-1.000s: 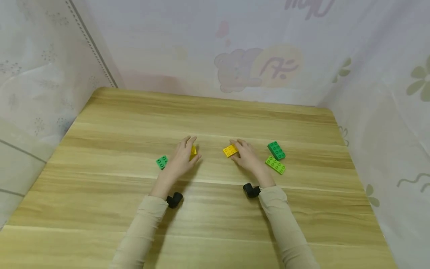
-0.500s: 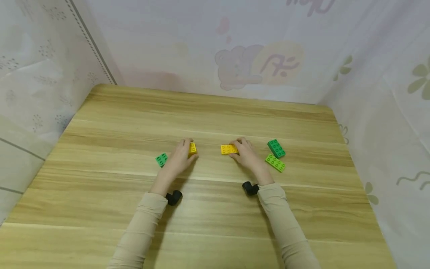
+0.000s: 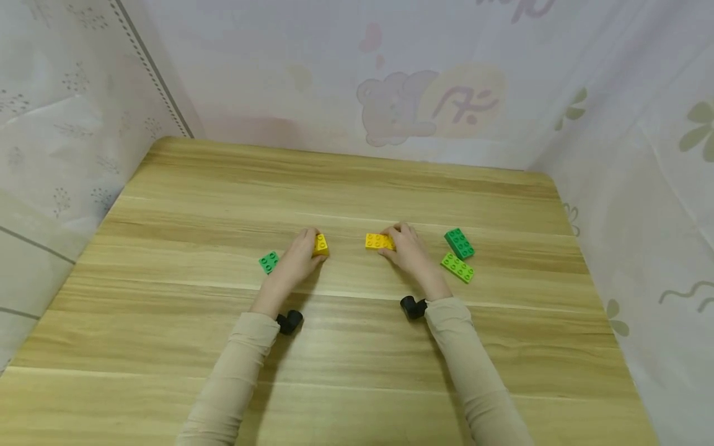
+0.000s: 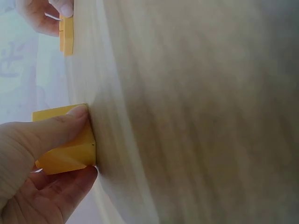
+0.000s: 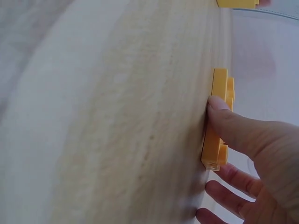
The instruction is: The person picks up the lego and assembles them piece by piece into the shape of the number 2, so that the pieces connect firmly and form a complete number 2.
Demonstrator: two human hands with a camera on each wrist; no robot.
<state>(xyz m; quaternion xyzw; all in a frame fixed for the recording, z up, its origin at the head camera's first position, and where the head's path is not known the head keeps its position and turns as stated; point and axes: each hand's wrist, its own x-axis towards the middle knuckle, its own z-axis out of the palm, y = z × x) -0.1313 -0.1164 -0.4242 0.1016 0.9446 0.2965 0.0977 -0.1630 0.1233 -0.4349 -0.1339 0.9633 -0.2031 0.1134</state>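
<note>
My left hand [image 3: 294, 259] grips a tall yellow building brick [image 3: 321, 245], thumb on its near side and fingers on the far side. In the left wrist view that yellow brick [image 4: 70, 147] sits at the tabletop. Farther right, my right hand [image 3: 409, 249] pinches a thinner yellow building brick [image 3: 374, 241] by its right part, and its studs face up. The thumb presses the side of this thin brick [image 5: 216, 123] in the right wrist view. A gap separates the two yellow bricks. Partly hidden by my left hand lies a green brick [image 3: 268, 261].
To the right of my right hand lie a dark green brick [image 3: 460, 243] and a lime green brick [image 3: 457, 267], close together. Both wrists carry black camera mounts [image 3: 290, 322]. Printed cloth walls [image 3: 334, 93] enclose the wooden table [image 3: 346, 359] at the back and sides.
My left fingers, spread over the tall yellow brick before, have closed round it. The thin yellow brick has turned from slanted to nearly level with the table's far edge, now pinched by my right hand.
</note>
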